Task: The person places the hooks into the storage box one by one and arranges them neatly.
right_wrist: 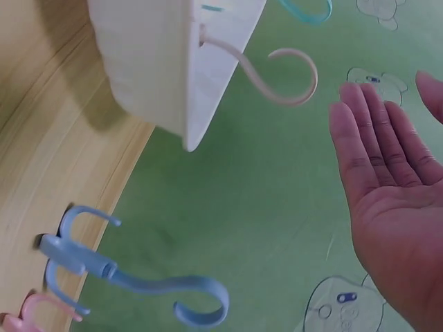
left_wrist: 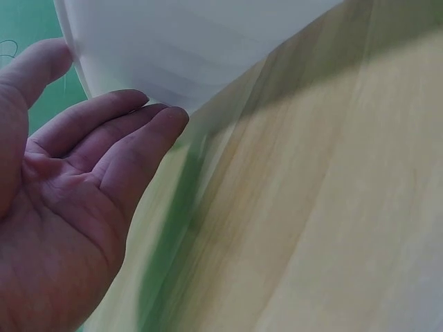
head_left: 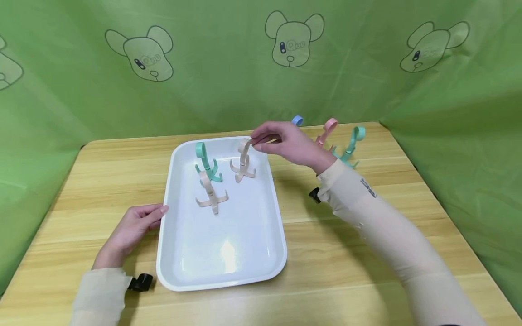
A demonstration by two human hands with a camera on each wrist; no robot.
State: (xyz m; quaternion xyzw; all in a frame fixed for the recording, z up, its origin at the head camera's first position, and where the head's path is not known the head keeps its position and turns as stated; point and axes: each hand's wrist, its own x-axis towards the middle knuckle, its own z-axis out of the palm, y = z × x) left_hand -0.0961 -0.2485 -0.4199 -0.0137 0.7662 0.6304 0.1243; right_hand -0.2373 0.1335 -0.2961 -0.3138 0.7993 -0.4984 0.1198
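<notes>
A white tray (head_left: 240, 235) holds three upright swivel hooks with curled arms at the foot: a green hook (head_left: 208, 168), a beige hook (head_left: 211, 195) in front of it, and another beige hook (head_left: 242, 168) at the far right. My right hand (head_left: 291, 144) is beside the top of that last hook. In the right wrist view, a gap shows between the hand's extended fingers (right_wrist: 360, 145) and the beige hook's curl (right_wrist: 304, 97). At the tray's left side, my left hand (head_left: 132, 226) pinches the rim, thumb at the edge and fingers against the outer wall.
Right of the tray, on the wooden table (head_left: 346, 280), stand a blue hook (right_wrist: 166, 280), a pink hook (head_left: 327, 130) and a green hook (head_left: 354, 140), partly behind my right hand and forearm. Green cloth (head_left: 220, 90) with printed mouse heads hangs behind and on both sides.
</notes>
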